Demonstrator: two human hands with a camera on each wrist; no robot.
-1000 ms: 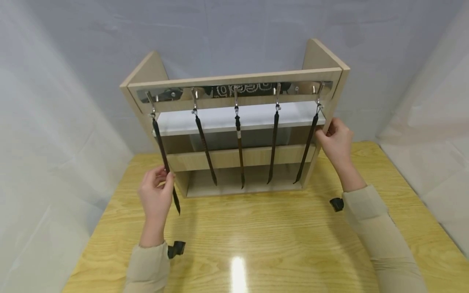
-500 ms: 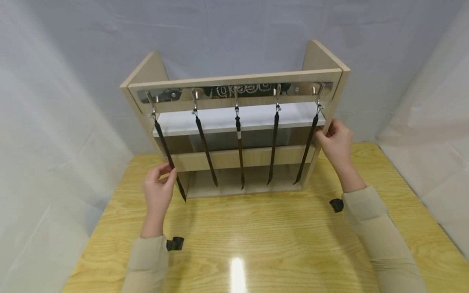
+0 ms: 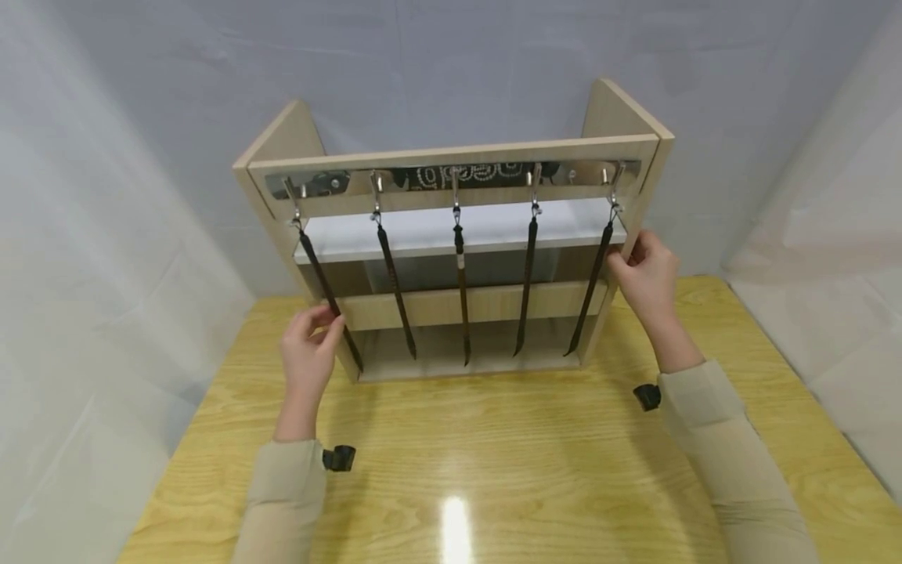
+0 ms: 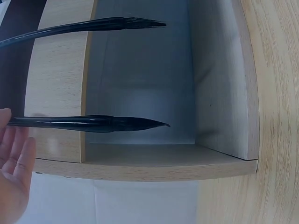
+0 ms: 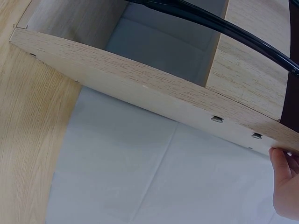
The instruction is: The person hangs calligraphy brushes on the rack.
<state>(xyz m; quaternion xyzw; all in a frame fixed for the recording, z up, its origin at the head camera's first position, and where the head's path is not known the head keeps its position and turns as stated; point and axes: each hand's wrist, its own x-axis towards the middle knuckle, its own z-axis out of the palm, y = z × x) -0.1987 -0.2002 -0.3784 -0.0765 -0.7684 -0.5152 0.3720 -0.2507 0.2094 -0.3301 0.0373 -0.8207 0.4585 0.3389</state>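
A light wooden shelf unit (image 3: pixel 493 301) carries a metal hook strip (image 3: pixel 416 180), from which several dark calligraphy brushes hang, tips down. My left hand (image 3: pixel 308 352) pinches the leftmost brush (image 3: pixel 317 270) between thumb and fingers, partway down its handle. Seen by the left wrist camera, this brush (image 4: pixel 93 123) points its dark tip past the fingers, in front of the lower compartment. At the opposite side, my right hand (image 3: pixel 647 278) grips the front edge of the side panel (image 5: pixel 163 105), beside the rightmost brush (image 3: pixel 592 286).
The unit stands on a yellow wood-grain table (image 3: pixel 493 446). A white shelf board (image 3: pixel 493 223) lies behind the brushes. Pale sheeting (image 3: pixel 451 70) hangs at the back and both sides.
My left hand has moved forward and slightly right, bringing the leftmost brush in against the left side of the unit. My right hand has stayed in place.
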